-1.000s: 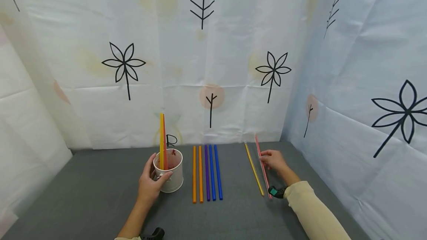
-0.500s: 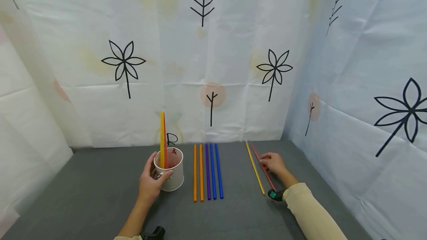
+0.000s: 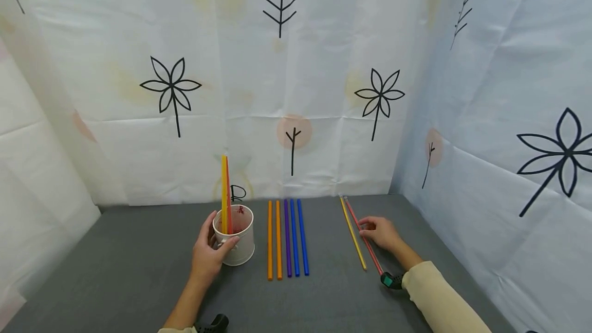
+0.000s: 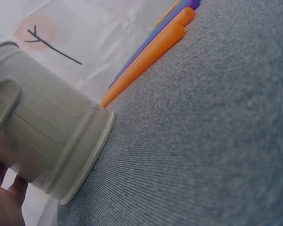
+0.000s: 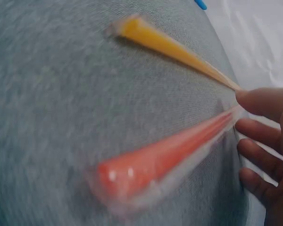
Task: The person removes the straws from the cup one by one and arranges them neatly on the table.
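My left hand [image 3: 208, 256] holds a white handled cup [image 3: 242, 252] on the table, thumb and fingers around its side. Inside the cup stand a yellow straw [image 3: 224, 189] and a red straw [image 3: 228, 204]. On the right, a red straw [image 3: 372, 257] in clear wrapping lies slanted on the cloth. My right hand [image 3: 383, 234] is right at it, thumb and index finger on either side, slightly apart, the other fingers spread in the right wrist view. Beside it lies a wrapped yellow straw [image 5: 170, 47], nearly touching the red one at the far end.
Between the hands lies a row of straws: two orange [image 3: 270, 243], one purple [image 3: 288, 243] and two blue [image 3: 302, 243]. The grey cloth-covered table [image 3: 324, 302] ends at a printed white curtain [image 3: 319, 158] behind and at the sides.
The right-hand red straw has come down from a raised tilt to lie beside the yellow one. My right thumb and index finger have parted around it. The left hand and cup stay put.
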`<state>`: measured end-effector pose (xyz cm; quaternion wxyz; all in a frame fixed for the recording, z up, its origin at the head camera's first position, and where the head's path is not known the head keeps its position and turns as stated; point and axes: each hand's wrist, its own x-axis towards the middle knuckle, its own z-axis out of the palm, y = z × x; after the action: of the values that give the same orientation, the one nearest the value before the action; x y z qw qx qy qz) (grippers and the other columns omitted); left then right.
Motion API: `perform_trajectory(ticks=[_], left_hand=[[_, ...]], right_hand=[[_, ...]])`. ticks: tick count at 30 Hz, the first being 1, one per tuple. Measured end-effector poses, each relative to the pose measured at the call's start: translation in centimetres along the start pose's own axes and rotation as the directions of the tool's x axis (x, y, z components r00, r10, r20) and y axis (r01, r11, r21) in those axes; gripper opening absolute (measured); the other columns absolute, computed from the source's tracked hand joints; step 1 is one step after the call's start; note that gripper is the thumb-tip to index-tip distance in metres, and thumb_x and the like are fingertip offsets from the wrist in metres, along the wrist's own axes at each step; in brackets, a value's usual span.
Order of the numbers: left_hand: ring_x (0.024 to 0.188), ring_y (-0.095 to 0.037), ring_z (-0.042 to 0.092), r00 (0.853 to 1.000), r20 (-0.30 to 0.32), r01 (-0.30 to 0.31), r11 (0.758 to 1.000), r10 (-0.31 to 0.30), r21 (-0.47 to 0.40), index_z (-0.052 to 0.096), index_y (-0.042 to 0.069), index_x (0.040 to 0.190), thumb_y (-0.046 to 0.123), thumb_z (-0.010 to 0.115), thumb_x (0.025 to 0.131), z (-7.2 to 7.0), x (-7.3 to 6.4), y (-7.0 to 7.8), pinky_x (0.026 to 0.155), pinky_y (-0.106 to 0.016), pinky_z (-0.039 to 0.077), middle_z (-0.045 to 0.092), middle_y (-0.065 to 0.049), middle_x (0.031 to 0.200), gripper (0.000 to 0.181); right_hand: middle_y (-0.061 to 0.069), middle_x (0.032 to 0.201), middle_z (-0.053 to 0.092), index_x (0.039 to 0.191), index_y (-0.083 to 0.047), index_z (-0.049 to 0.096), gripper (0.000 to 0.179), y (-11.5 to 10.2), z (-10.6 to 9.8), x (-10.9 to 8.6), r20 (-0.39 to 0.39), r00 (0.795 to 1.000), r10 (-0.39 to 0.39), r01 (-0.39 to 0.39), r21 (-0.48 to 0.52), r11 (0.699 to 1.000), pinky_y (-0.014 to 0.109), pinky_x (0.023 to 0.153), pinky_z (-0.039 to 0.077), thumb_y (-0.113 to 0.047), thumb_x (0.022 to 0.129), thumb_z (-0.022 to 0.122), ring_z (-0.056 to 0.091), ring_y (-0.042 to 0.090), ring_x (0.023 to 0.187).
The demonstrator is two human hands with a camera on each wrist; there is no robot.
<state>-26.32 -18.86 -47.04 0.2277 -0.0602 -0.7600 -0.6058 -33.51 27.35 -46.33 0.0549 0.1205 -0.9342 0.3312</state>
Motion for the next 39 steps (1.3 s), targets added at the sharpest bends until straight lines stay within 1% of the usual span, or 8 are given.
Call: perform_trajectory(ticks=[3,6,13,16,22,28,34,39], left_hand=[[0.132,-0.035,0.041,1.000,0.001,0.002,1.000,-0.002,0.001,0.032,0.007,0.150,0.017,0.081,0.081,0.0,0.0,0.0,0.108,-0.054,0.031,0.043,-0.020,0.144,0.085],[0.132,-0.036,0.041,1.000,0.001,0.001,1.000,-0.001,0.005,0.032,0.007,0.150,0.017,0.081,0.081,0.0,0.0,-0.1,0.108,-0.055,0.031,0.042,-0.021,0.144,0.085],[0.132,-0.034,0.041,1.000,-0.001,0.010,1.000,-0.010,-0.001,0.032,0.008,0.150,0.017,0.081,0.081,0.0,0.1,-0.1,0.108,-0.054,0.031,0.042,-0.019,0.145,0.085],[0.132,-0.034,0.041,1.000,-0.001,0.005,1.000,-0.005,-0.008,0.032,0.006,0.150,0.016,0.081,0.081,0.0,0.1,0.0,0.109,-0.054,0.031,0.042,-0.019,0.144,0.085],[0.132,-0.036,0.041,1.000,0.004,0.004,1.000,-0.004,0.001,0.031,0.006,0.150,0.017,0.080,0.082,0.0,0.0,0.0,0.108,-0.056,0.030,0.042,-0.020,0.144,0.085],[0.131,-0.035,0.042,1.000,-0.002,-0.010,1.000,0.010,0.004,0.032,0.006,0.150,0.015,0.080,0.081,0.0,0.0,0.0,0.108,-0.056,0.031,0.043,-0.020,0.143,0.084],[0.132,-0.035,0.041,1.000,0.006,0.001,1.000,-0.001,0.002,0.032,0.009,0.150,0.017,0.080,0.082,0.1,0.0,-0.2,0.108,-0.055,0.031,0.042,-0.019,0.144,0.084],[0.131,-0.035,0.041,1.000,0.003,-0.007,1.000,0.007,-0.019,0.032,0.007,0.150,0.015,0.080,0.081,0.0,0.1,-0.2,0.108,-0.055,0.030,0.042,-0.019,0.144,0.084]], right_hand=[[0.009,0.103,0.068,0.113,-0.002,0.069,0.028,0.3,-0.2,-0.3,0.022,0.996,-0.088,0.088,0.004,0.996,0.047,0.081,0.051,-0.012,0.088,0.072,0.063,0.029,0.095],[0.015,0.115,0.066,0.115,-0.002,0.069,0.029,0.7,-0.5,-0.5,0.050,0.989,-0.138,0.138,0.012,0.990,0.055,0.091,0.046,-0.014,0.088,0.072,0.059,0.037,0.109],[0.019,0.121,0.064,0.115,-0.005,0.070,0.029,1.6,-1.2,-0.5,0.124,0.968,-0.219,0.225,-0.036,0.974,0.063,0.096,0.039,-0.015,0.089,0.071,0.054,0.043,0.117],[0.021,0.126,0.061,0.119,-0.006,0.069,0.032,1.8,-1.3,-0.6,0.136,0.970,-0.201,0.210,-0.049,0.977,0.066,0.098,0.035,-0.018,0.090,0.070,0.048,0.046,0.122],[0.027,0.138,0.049,0.126,-0.009,0.066,0.036,2.0,-1.2,-0.7,0.176,0.972,-0.156,0.170,-0.064,0.983,0.071,0.099,0.029,-0.024,0.094,0.066,0.034,0.052,0.132],[0.032,0.140,0.044,0.130,-0.009,0.063,0.039,1.7,-0.9,-0.6,0.163,0.975,-0.152,0.169,-0.099,0.981,0.072,0.098,0.029,-0.025,0.095,0.063,0.034,0.052,0.131],[0.031,0.140,0.045,0.132,-0.010,0.061,0.041,1.5,-0.5,-0.4,0.133,0.985,-0.108,0.126,-0.139,0.982,0.072,0.099,0.028,-0.027,0.095,0.063,0.035,0.051,0.131],[0.031,0.139,0.045,0.132,-0.010,0.062,0.040,1.3,-0.1,-0.3,0.099,0.991,-0.087,0.102,-0.160,0.982,0.070,0.100,0.029,-0.027,0.095,0.063,0.037,0.050,0.130]])
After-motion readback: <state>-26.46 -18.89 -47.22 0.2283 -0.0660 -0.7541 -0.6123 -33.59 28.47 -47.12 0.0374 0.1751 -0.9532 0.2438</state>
